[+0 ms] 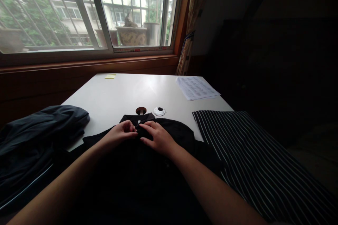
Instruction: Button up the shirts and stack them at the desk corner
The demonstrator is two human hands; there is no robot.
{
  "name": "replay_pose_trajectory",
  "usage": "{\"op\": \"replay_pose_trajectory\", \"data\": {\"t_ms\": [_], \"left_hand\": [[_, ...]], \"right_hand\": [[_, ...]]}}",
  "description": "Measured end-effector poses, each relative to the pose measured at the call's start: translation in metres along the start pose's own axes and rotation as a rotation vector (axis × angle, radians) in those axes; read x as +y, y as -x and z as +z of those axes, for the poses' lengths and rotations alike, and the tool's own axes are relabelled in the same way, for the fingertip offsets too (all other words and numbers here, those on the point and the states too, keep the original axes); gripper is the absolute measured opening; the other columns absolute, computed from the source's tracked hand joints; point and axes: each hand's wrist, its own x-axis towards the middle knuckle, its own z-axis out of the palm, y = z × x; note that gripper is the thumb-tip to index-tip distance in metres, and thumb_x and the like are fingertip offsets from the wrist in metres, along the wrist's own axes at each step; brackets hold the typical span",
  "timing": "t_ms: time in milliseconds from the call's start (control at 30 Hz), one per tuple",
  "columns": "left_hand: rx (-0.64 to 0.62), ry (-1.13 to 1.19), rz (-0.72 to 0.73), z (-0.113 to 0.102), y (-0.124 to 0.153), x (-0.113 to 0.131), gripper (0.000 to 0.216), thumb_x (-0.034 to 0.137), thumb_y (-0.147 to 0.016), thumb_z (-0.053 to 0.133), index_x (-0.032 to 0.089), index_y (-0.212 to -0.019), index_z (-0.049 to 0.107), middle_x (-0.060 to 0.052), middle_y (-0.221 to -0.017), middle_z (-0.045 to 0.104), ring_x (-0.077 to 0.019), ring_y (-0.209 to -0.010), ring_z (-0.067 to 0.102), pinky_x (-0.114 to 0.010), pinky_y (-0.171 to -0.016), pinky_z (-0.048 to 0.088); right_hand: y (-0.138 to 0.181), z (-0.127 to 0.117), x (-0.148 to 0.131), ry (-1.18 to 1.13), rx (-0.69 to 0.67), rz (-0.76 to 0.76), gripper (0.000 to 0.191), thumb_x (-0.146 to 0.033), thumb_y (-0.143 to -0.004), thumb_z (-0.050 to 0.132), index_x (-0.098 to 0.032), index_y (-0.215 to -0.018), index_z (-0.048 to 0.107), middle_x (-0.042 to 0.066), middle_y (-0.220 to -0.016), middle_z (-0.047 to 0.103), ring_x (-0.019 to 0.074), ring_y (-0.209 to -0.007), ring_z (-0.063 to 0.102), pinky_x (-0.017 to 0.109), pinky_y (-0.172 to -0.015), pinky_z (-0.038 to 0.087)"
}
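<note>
A black collared shirt point(169, 126) lies spread on the white table, its collar toward the window and a small white label inside the neck. At the front of that collar, my left hand point(124, 130) pinches the fabric between thumb and fingers. My right hand point(157, 136) is right beside it, thumb and fingers closed on the dark cloth just below the neck opening. The fingertips of both hands nearly meet. Whether a button sits between them is too small to make out.
Dark bundled clothing point(39, 130) lies at the left, and a black-and-white striped cloth point(237, 137) drapes over the right side. On the white table point(126, 88) are papers point(196, 88), a yellow note point(110, 76), a round hole point(141, 111) and a white round cover point(159, 111). A barred window stands behind.
</note>
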Motion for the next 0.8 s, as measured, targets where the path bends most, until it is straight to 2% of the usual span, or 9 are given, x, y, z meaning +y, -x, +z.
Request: {"op": "replay_pose_trajectory", "data": {"t_ms": [800], "left_hand": [[0.039,-0.1,-0.015,0.0053,0.003,0.0086,0.047,0.04,-0.069,0.08,0.02,-0.069,0.037,-0.002,-0.09,0.062,-0.0161,-0.08,0.058,-0.028,-0.073,0.046]], "right_hand": [[0.0002,-0.0005,0.0001,-0.022,-0.001,-0.012,0.056,-0.036,-0.089,0.067,-0.029,-0.142,0.052,0.008,-0.131,0.057,0.0247,-0.118,0.055,0.042,-0.104,0.047]]}}
